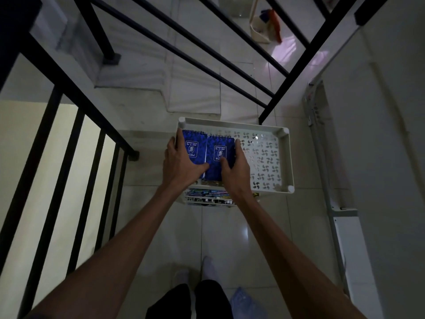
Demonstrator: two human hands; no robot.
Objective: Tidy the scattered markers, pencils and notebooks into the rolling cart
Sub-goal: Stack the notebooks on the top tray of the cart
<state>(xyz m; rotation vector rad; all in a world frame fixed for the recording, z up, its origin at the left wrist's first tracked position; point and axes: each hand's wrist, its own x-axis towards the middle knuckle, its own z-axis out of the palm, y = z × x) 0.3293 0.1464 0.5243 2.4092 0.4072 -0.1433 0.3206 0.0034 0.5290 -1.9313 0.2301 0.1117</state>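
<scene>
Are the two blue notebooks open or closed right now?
Closed. Both blue notebooks lie flat, front covers up, side by side in the cart's top tray, left hand and right hand on them.

Head camera looks steeply down, close over the cart (286,157).

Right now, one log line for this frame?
phase: placing | left hand: on left blue notebook | right hand: on right blue notebook | both in cart top tray | markers: tier below
</scene>
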